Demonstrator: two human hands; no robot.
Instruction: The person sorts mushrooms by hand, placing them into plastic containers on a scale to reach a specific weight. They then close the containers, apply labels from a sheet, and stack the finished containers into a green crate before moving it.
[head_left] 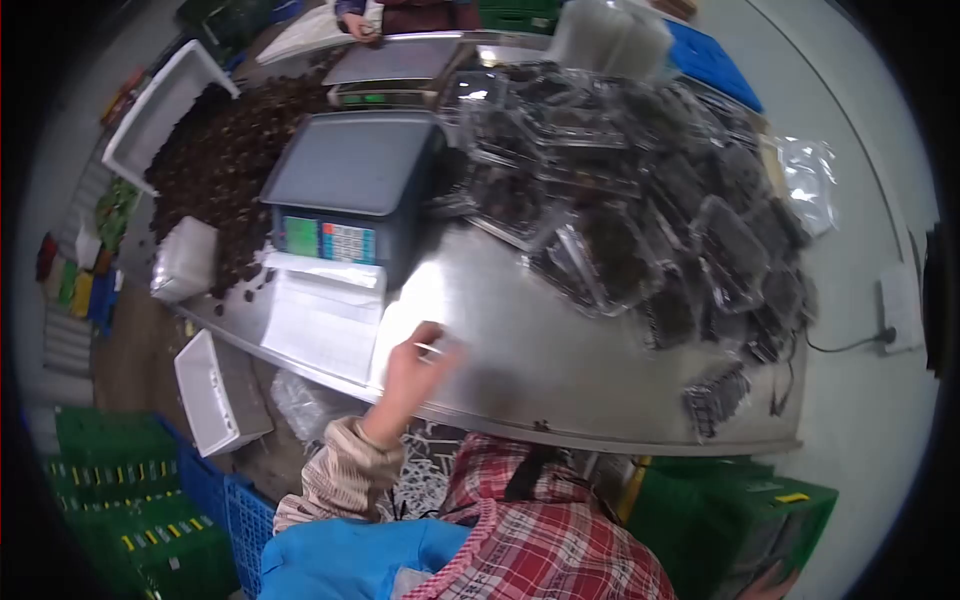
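Note:
My left hand (418, 375) is over the front edge of the steel table (500, 350), blurred by motion, its fingers closed on a thin white stick-like thing (430, 349). Just behind and left of it lie white paper sheets (322, 315), in front of a grey weighing scale (345, 165) with a green display and a keypad. At the bottom right, my right hand (768, 583) shows only in part, fingers apart, beside a stack of green crates (715, 520).
Filled clear plastic boxes (610, 250) are heaped on the right. Loose dark brown pieces (225, 150) cover the left end, near a white tub (165, 110) and stacked clear trays (186, 260). Across the table, a person's hand (362, 27) is by a second scale (395, 62).

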